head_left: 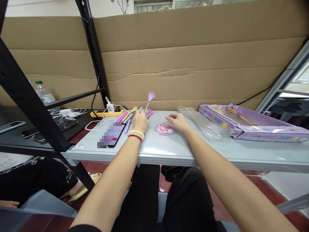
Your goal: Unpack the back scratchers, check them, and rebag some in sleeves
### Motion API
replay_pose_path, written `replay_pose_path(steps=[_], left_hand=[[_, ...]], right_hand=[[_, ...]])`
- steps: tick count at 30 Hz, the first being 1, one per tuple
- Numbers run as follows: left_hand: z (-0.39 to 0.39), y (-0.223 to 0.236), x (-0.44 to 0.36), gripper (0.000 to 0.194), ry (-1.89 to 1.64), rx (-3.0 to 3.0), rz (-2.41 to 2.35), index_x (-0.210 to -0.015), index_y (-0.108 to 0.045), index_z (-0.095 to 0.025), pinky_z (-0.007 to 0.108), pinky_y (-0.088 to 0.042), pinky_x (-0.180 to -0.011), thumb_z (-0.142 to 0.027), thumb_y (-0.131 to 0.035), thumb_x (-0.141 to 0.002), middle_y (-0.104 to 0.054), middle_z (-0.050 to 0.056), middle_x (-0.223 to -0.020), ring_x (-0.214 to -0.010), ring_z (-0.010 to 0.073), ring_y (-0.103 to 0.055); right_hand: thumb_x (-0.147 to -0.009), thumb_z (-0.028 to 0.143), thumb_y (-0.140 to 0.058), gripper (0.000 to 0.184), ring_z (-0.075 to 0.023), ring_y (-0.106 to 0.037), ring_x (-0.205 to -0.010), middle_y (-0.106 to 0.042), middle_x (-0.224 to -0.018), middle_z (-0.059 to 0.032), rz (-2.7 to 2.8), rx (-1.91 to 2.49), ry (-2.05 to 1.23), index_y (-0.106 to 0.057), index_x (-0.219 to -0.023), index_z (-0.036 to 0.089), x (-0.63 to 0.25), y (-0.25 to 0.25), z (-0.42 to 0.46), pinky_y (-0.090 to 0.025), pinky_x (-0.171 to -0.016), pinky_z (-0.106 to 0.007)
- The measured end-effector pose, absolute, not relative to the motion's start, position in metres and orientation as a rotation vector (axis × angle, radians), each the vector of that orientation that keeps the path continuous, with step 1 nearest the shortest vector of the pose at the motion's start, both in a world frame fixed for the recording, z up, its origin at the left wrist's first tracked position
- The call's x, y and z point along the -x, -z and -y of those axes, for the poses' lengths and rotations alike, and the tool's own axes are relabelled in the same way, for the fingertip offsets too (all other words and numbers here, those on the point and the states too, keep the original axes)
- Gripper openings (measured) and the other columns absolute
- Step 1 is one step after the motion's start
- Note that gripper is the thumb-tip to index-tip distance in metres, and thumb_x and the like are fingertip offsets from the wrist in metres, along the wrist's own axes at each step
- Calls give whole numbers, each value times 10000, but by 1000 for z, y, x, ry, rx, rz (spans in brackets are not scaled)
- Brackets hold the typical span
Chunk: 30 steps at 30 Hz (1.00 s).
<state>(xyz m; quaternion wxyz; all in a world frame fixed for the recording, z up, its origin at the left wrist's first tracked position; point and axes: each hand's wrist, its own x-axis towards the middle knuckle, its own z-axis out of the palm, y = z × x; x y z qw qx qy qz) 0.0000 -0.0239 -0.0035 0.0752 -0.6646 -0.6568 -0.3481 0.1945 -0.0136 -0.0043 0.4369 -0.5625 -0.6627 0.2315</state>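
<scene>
My left hand (140, 122) is closed on the thin shaft of a small tool with a pale purple, flared scoop-like head (151, 96). Around that hand lie several slim coloured handles (123, 117), in pink, orange, blue and purple. Some end in claw-shaped tips, among them a yellow claw (134, 109) and a pink claw (150, 112). My right hand (178, 122) rests with loosely bent fingers beside a small pile of pink patterned cards (164, 129). Its fingertips are at the pile's upper right edge, and nothing shows in them.
A phone (112, 135) lies left of my left hand, near a yellow power strip (106, 113) and white cables. Clear plastic wrap (204, 124) and an open purple box (270, 137) sit to the right. A cardboard wall (183, 74) closes off the back.
</scene>
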Motion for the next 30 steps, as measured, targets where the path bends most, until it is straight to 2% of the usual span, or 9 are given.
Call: replay_pose_path(steps=[4, 7, 10, 12, 17, 21, 30], left_hand=[[29, 8, -17, 312, 962, 2468, 1395, -1142, -580, -196, 290, -424, -841, -188, -381, -901, -599, 99, -1090, -996, 206, -578], [31, 9, -23, 303, 908, 2617, 1237, -1144, -585, -187, 298, -424, -830, -220, -399, -906, -616, 94, -1048, -955, 207, -586], [30, 6, -21, 298, 1014, 2423, 1444, -1072, -615, -165, 328, -406, -865, -262, -380, -917, -625, 116, -1054, -988, 231, -574], [28, 5, -15, 288, 1057, 2198, 1688, -1034, -620, -143, 361, -392, -881, -226, -378, -901, -624, 145, -1051, -1015, 262, -560], [22, 9, -2, 281, 889, 1909, 2122, -1018, -629, -94, 428, -360, -898, -201, -515, -785, -584, 216, -1096, -1075, 339, -506], [21, 9, 7, 307, 860, 1650, 2284, -1013, -642, -97, 482, -333, -890, -243, -532, -766, -546, 236, -1154, -1098, 364, -460], [21, 9, 29, 330, 828, 1473, 2449, -1043, -644, -109, 499, -311, -824, -156, -471, -766, -576, 234, -1153, -1121, 374, -432]], right_hand=[[-638, 544, -690, 436, -68, -353, -393, -456, -467, 51, 1585, 1042, -1023, -601, -817, 156, -193, 2, 17, -251, -392, -211], [-587, 525, -735, 455, -69, -389, -394, -525, -522, 19, 1518, 896, -1227, -603, -792, 141, -194, 1, 17, -227, -365, -207], [-620, 448, -739, 376, -87, -452, -406, -567, -552, -7, 1369, 910, -1242, -600, -772, 134, -197, 0, 13, -244, -346, -211], [-686, 422, -700, 316, -91, -474, -414, -574, -557, -13, 1258, 937, -1213, -592, -778, 139, -200, -1, 11, -243, -337, -206], [-811, 405, -584, 253, -97, -501, -427, -618, -615, -28, 1129, 970, -1198, -578, -842, 153, -203, -2, 7, -255, -342, -209], [-825, 434, -568, 273, -97, -497, -430, -612, -606, -23, 1144, 986, -1203, -565, -835, 162, -203, -2, 7, -268, -360, -208], [-842, 401, -547, 265, -82, -461, -409, -551, -532, 0, 1105, 960, -1259, -581, -785, 145, -201, -5, 11, -254, -372, -202]])
